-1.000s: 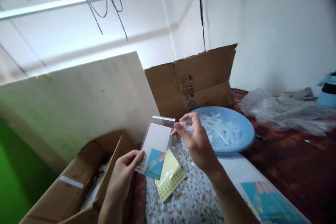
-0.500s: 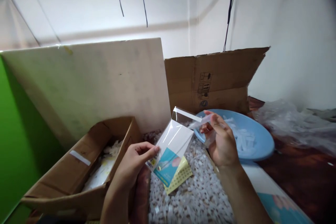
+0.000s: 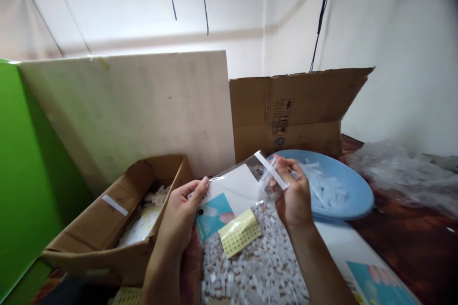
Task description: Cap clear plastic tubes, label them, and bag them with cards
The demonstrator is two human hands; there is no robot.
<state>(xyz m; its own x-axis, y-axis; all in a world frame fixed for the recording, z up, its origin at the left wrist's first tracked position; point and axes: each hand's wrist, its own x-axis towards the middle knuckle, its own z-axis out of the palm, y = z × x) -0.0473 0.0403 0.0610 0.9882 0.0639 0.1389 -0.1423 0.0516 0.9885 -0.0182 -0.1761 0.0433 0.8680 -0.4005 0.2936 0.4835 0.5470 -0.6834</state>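
My left hand (image 3: pixel 181 212) pinches the left edge of a clear plastic bag (image 3: pixel 255 167) with thumb and fingers. Inside the bag is a white and teal card (image 3: pixel 213 217). My right hand (image 3: pixel 296 195) is closed at the bag's mouth, where a white adhesive strip (image 3: pixel 271 170) runs across the flap. Its fingers hold translucent plastic pieces (image 3: pixel 266 178) that reach into the opening; their exact kind is unclear. A yellow dotted sheet (image 3: pixel 240 234) overlaps the card's lower edge. Below both hands lies a mass of small white plastic pieces (image 3: pixel 268 257).
An open cardboard box (image 3: pixel 89 228) stands at left. On the right, a blue basin (image 3: pixel 363 195) holds translucent strips (image 3: pixel 331 190). More printed cards (image 3: pixel 379 279) lie in front of it. Crumpled clear plastic (image 3: pixel 400 171) is at far right. Upright cardboard (image 3: pixel 315 100) stands behind.
The bag has tilted closer to level and turned clockwise. My right hand's translucent pieces now reach inside its mouth. My left hand has moved slightly up the bag's edge.
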